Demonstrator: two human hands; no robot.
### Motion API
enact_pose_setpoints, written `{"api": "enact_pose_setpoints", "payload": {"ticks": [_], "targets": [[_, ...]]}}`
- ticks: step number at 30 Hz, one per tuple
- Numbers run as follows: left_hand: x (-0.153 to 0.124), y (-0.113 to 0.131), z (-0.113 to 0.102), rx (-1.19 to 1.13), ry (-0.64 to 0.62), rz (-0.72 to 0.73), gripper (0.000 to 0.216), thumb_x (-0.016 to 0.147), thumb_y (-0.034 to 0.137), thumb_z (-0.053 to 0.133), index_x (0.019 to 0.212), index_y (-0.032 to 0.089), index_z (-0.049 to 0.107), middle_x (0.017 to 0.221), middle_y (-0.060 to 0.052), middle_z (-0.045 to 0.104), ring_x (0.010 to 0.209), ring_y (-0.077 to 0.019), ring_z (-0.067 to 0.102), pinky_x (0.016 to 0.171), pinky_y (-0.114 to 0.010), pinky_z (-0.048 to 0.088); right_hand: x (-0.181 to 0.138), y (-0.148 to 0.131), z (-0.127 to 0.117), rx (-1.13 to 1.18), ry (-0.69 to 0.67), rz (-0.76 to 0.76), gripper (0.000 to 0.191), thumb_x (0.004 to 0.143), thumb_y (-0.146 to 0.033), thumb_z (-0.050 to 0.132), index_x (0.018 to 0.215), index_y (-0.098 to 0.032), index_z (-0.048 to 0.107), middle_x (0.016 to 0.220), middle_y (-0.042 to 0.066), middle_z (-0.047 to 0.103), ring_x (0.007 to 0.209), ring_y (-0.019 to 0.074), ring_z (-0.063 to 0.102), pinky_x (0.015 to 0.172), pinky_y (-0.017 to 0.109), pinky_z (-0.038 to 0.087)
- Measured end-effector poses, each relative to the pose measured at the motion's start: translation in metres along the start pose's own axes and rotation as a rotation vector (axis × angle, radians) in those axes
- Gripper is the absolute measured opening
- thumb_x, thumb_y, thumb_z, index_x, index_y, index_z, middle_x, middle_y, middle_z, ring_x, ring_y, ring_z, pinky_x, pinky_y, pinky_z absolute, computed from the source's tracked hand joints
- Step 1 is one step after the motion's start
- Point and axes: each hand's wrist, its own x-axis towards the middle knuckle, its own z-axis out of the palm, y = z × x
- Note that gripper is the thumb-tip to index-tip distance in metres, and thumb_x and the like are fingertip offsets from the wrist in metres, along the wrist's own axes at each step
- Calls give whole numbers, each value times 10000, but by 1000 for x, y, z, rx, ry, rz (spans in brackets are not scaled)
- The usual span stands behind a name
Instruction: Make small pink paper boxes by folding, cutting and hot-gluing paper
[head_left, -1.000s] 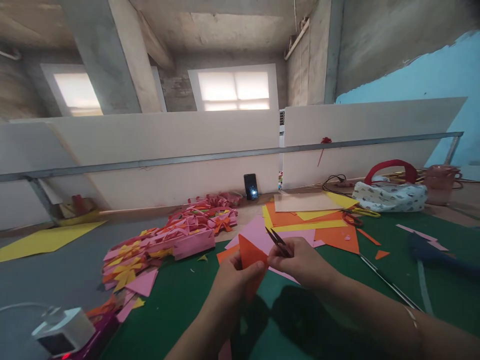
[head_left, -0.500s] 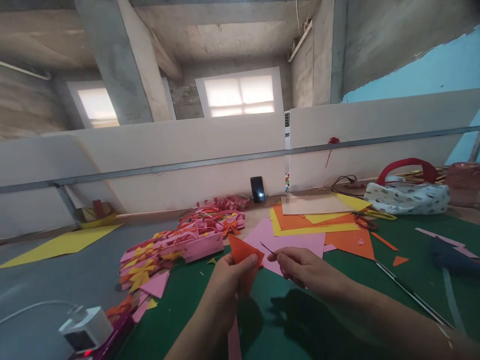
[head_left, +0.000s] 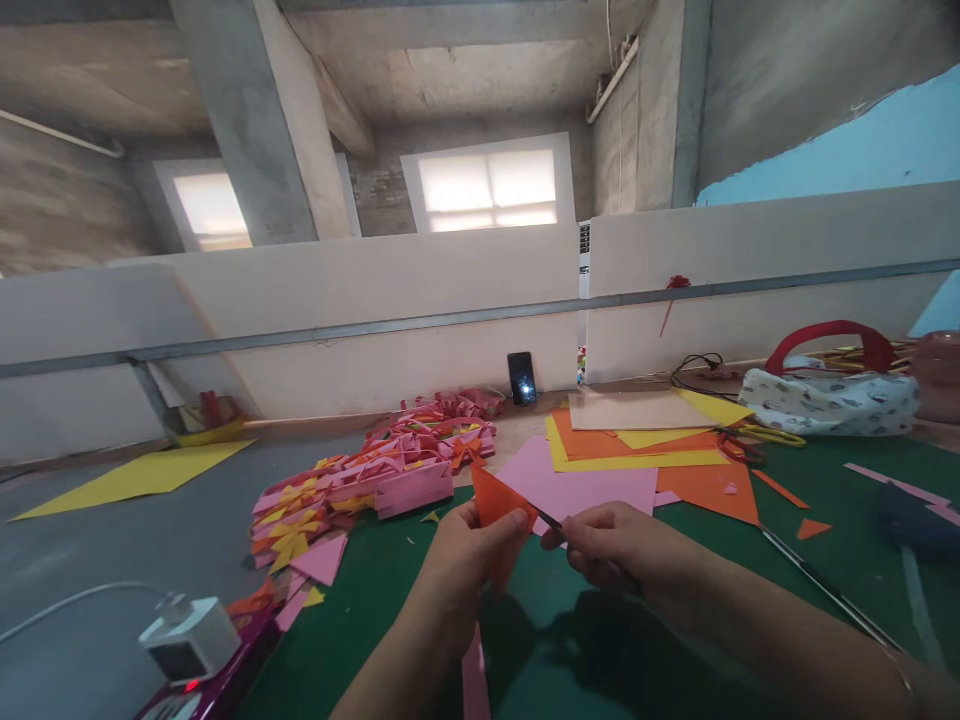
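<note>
My left hand (head_left: pixel 469 545) pinches a folded piece of orange paper (head_left: pixel 495 500), thumb flat on its front and a pointed corner sticking up. Opposite it, my right hand (head_left: pixel 611 545) is closed around small scissors (head_left: pixel 549 518); their handles are mostly hidden by the fingers. The dark blades meet the right edge of the folded orange paper. Below and behind the hands lies a pink sheet (head_left: pixel 600 485) on the green mat (head_left: pixel 420 640). A pink paper strip (head_left: pixel 474 675) runs under my left wrist.
Pink, orange and yellow folded paper pieces (head_left: pixel 412 490) are heaped to the left. Stacked sheets (head_left: pixel 637 410), red-handled scissors (head_left: pixel 739 447) and a metal rod (head_left: pixel 825 585) lie right. A phone (head_left: pixel 522 378) leans on the partition; a white charger (head_left: pixel 191 640) stands front left.
The scissors have moved left against the orange paper's edge; their blades were apart from it before. The left hand keeps its hold. The whole view has shifted slightly.
</note>
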Motion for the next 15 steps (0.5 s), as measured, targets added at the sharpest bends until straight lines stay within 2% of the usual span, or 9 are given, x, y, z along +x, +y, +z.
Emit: {"api": "enact_pose_setpoints", "payload": {"ticks": [8, 15], "targets": [[5, -4, -4, 1, -51, 19, 270, 535, 213, 775, 763, 110, 673, 648, -54, 671, 573, -145, 589, 565, -246, 416, 7, 6, -4, 90, -22, 69, 433, 710, -538, 615, 860, -133, 645, 520, -53, 406, 440, 43, 285, 432, 208, 145], [1, -2, 0, -64, -81, 42, 253, 529, 175, 774, 757, 120, 677, 636, -34, 668, 592, -124, 580, 600, -227, 401, 5, 5, -2, 87, -22, 76, 412, 719, -524, 613, 835, -130, 645, 528, -54, 398, 435, 40, 272, 433, 211, 134]]}}
